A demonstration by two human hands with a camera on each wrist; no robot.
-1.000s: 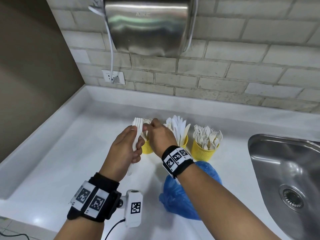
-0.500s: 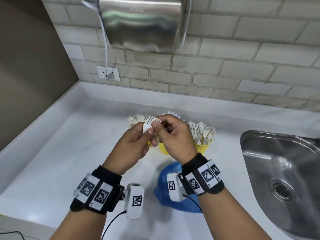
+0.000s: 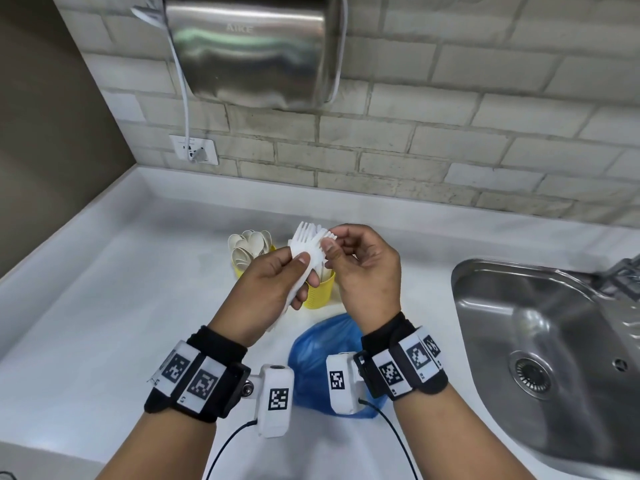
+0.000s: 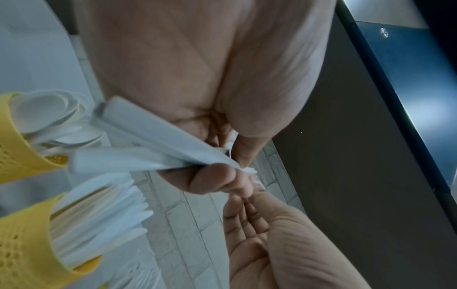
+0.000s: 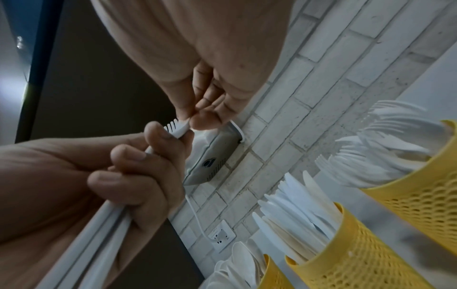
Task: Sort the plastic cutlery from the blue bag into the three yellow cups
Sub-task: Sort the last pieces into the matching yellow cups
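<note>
- Forks (image 3: pixel 304 249), white plastic, are bunched in the left hand (image 3: pixel 273 289), whose fingers curl round the handles; the tines fan out above the thumb, and the handle ends poke out below the palm, as the left wrist view shows (image 4: pixel 138 136)
- Right hand (image 3: pixel 363 271) meets the bunch at the top; its thumb and forefinger pinch the head of one fork (image 5: pixel 176 127), the other fingers loosely curled behind; so each grip is clamped on cutlery, the left on the whole bunch, the right on a single piece
- Both hands are held up above the white surface (image 3: pixel 104 306), just in front of the yellow cups
- Behind the left hand stands the cup of spoons (image 3: pixel 249 251); the middle cup (image 3: pixel 320 292) shows between the wrists, and in the right wrist view it holds knives (image 5: pixel 296 211); the third cup (image 5: pixel 420 195) carries forks and is hidden from the head view by the right hand
- Blue bag (image 3: pixel 325 344) lies crumpled on the surface nearer the person, partly under the right wrist
- Off to the right is a steel sink (image 3: pixel 554 341); on the brick wall hang a metal hand dryer (image 3: pixel 252 50) and a socket (image 3: pixel 194 148) with a white cord
</note>
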